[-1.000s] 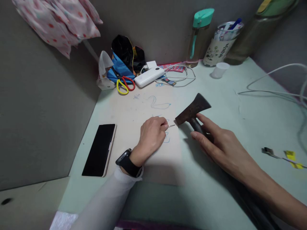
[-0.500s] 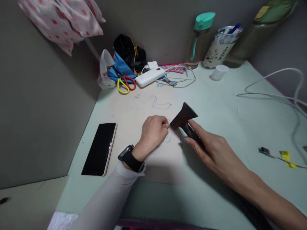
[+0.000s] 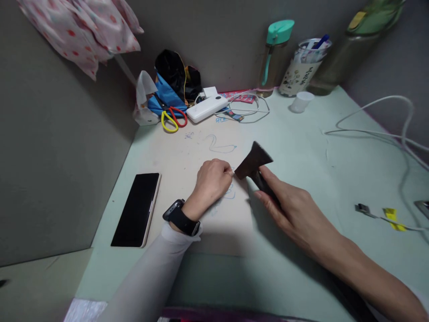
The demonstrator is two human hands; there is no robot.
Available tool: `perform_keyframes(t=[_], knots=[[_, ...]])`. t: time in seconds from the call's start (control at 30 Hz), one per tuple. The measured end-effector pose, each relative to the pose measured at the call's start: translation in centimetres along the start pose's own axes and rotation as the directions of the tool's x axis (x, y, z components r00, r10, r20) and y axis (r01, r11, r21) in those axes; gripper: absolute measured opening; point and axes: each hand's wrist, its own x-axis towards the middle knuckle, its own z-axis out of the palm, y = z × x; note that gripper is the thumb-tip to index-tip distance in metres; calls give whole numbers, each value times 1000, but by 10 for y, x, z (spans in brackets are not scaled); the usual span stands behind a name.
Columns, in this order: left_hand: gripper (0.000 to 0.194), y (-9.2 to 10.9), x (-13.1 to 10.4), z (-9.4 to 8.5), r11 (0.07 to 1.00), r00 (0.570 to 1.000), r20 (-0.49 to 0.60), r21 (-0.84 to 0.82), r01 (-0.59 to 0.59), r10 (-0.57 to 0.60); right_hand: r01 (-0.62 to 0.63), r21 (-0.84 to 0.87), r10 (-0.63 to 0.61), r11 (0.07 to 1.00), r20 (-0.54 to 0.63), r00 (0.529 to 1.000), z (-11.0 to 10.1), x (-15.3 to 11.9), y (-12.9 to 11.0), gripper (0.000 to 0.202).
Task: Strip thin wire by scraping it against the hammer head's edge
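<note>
My right hand (image 3: 288,201) grips the dark handle of a small axe or hatchet (image 3: 255,160), its flared metal head tilted above the desk. The head's narrow back end points left, close to the fingertips of my left hand (image 3: 214,179). Those fingers are pinched closed, with a small pale tip showing at them that I cannot make out. A black watch (image 3: 182,218) is on my left wrist. Beneath both hands lies a pale sheet (image 3: 181,156) with blue drawn marks.
Left lies a black phone (image 3: 136,210). At the back are scissors (image 3: 170,121), a white power bank (image 3: 207,108), bottles (image 3: 273,62), a pen holder (image 3: 300,76) and a small white cup (image 3: 301,102). White cables (image 3: 372,132) run along the right.
The whole view has shifted slightly, so most things appear a little further left. The hands and the axe head keep nearly the same pose.
</note>
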Motion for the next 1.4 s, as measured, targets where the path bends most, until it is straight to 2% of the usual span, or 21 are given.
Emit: perform_keyframes(t=[0.17,0.33,0.53,0.7,0.83,1.07,1.4], knots=[[22,-1,0,-1,1000,1000,4,-18,-16,16,-17,41,16,999,23,1000,4,0,2,50],[18,-8,-3,-1,983,1000,9,-182,-17,19,-74,23,74,997,-17,997,-11,0,3,53],[15,-14,-7,7,943,998,-61,-333,-28,8,-169,77,169,983,12,986,-19,-3,5,58],[15,-14,-13,13,951,987,-161,-304,-56,6,-175,100,172,979,39,984,-20,-9,8,56],[16,-16,-16,15,950,980,-195,-297,-99,41,-179,81,176,980,44,983,-19,-12,10,57],[15,-16,-15,15,939,982,-180,-326,-112,54,-218,85,213,972,68,975,-19,-14,11,61],[13,-13,-13,15,982,981,-192,-176,-74,40,-279,47,273,959,99,957,-20,-13,11,61]])
